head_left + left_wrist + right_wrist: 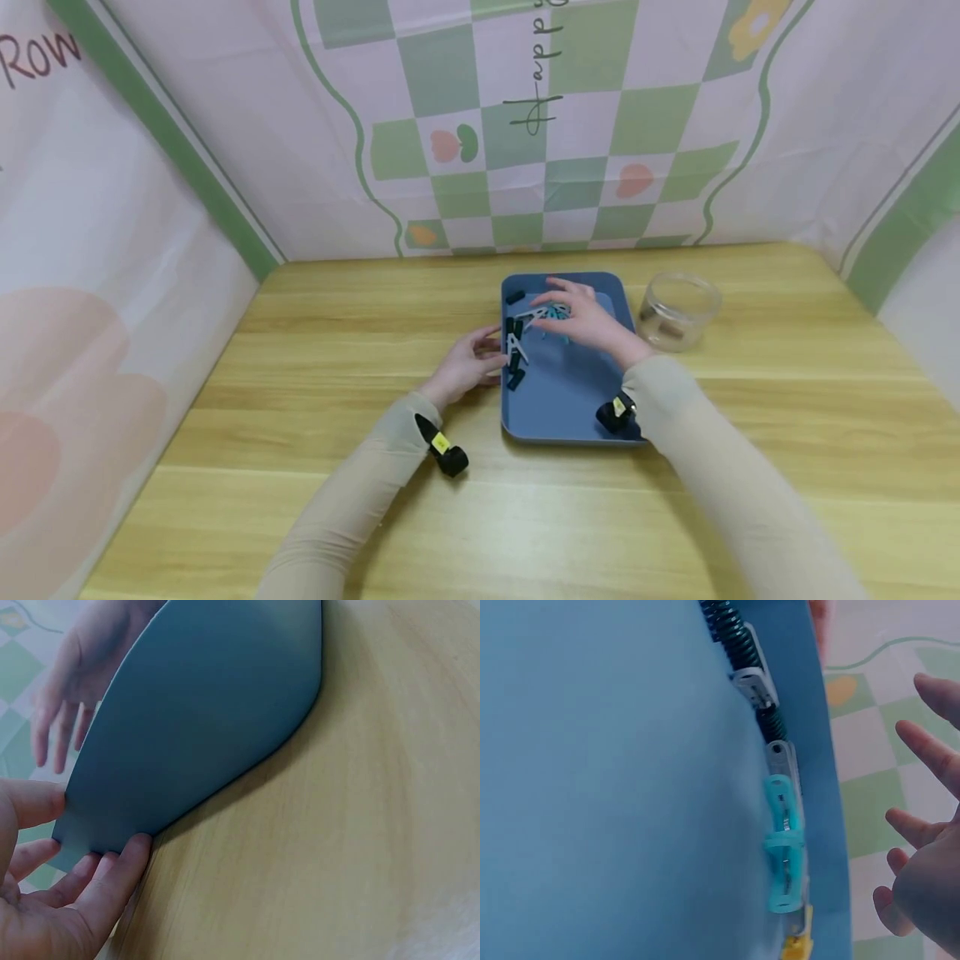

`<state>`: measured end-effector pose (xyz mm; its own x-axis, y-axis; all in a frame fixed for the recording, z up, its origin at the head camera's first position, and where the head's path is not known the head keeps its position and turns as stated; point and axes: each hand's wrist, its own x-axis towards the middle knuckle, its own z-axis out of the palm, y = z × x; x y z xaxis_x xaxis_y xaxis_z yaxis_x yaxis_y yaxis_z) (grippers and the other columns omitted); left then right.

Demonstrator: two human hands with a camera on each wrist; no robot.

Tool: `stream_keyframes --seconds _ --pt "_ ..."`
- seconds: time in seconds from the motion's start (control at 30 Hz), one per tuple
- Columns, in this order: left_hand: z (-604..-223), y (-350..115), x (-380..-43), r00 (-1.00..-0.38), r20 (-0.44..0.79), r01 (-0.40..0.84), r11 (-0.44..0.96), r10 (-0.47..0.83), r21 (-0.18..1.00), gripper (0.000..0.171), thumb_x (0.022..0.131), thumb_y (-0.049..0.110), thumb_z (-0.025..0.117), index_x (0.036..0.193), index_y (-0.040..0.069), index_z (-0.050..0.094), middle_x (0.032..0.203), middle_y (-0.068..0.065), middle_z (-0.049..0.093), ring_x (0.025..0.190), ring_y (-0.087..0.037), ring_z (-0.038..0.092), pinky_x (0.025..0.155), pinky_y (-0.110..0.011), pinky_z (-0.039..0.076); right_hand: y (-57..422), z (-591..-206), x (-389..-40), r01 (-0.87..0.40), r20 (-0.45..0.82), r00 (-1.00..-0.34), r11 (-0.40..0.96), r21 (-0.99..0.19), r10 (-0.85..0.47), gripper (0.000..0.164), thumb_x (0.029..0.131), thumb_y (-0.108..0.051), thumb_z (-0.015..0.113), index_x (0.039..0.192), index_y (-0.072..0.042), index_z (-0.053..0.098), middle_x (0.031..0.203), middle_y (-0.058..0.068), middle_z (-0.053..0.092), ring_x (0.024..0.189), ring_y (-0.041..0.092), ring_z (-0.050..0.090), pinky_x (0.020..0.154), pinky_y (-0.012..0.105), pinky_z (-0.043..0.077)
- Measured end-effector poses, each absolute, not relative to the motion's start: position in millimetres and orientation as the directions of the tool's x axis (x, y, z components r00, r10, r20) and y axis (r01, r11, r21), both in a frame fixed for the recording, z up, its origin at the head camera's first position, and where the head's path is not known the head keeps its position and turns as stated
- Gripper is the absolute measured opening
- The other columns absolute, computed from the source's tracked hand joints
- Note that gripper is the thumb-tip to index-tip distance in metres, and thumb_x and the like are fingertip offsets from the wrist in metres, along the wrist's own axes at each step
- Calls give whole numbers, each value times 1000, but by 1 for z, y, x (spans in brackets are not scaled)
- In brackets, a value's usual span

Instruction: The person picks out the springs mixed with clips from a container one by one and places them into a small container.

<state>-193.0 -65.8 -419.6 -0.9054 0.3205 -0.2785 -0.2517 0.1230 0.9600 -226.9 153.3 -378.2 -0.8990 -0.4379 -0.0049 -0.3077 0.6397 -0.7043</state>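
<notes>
Blue tray (555, 408), flat on the wood-grained bench (390, 308), holds small clips and dark ribbed pieces (517, 380), most of them along its left wall. The grey clips (757, 686) lie there too, while the teal clips (557, 313) sit beneath the right hand (583, 321). That hand hovers over the far half of the tray with its fingers spread and nothing visible in its grasp; its place just above the clips suggests it is there for them. The left hand (467, 364) sets relaxed fingertips to the outside of the left wall, holding none of the clips, probably to steady the tray. A clear jar (681, 312) stands just beside the tray, to its right, perhaps so that it is within easy reach.

The right hand partly covers the teal clips in the head view, so their number cannot be told. The right sleeve (697, 425) and the black wrist camera (617, 414) block the tray's near right corner. Something brownish shows inside the jar, too unclear to name. In the right wrist view, a yellow piece (797, 947) is cut off by the lower edge.
</notes>
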Motion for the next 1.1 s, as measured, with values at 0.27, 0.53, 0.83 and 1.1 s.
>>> stream_keyframes --seconds 0.27,0.53,0.83,1.1 --pt "-419 -64 -192 -906 -284 -261 115 313 959 60 91 1 58 145 15 37 137 -16 47 120 -29 52 88 -41 56 150 -397 -238 -303 -4 -920 717 -629 -392 39 86 -33 69 119 -14 66 156 16 19 141 45 2 105 74 7" --pt "-419 -64 -192 -905 -286 -262 116 315 958 60 92 1 58 146 16 37 138 -16 46 121 -29 52 88 -41 56 142 -403 -243 -308 1 -927 761 -571 -375 36 84 -32 71 116 -16 69 158 13 12 141 44 -3 106 71 0" --pt "-418 -65 -191 -904 -274 -251 112 327 962 59 92 1 57 146 15 36 138 -17 45 121 -31 52 89 -42 56 135 -408 -249 -309 -19 -926 786 -536 -377 37 83 -31 73 116 -15 69 159 13 9 141 43 -5 107 70 -1" --pt "-419 -64 -192 -905 -276 -250 121 324 961 59 92 1 57 146 14 37 138 -17 45 121 -30 52 88 -42 56 133 -409 -250 -295 -51 -925 799 -524 -375 38 82 -32 73 116 -16 69 159 10 8 142 42 -6 108 67 -2"
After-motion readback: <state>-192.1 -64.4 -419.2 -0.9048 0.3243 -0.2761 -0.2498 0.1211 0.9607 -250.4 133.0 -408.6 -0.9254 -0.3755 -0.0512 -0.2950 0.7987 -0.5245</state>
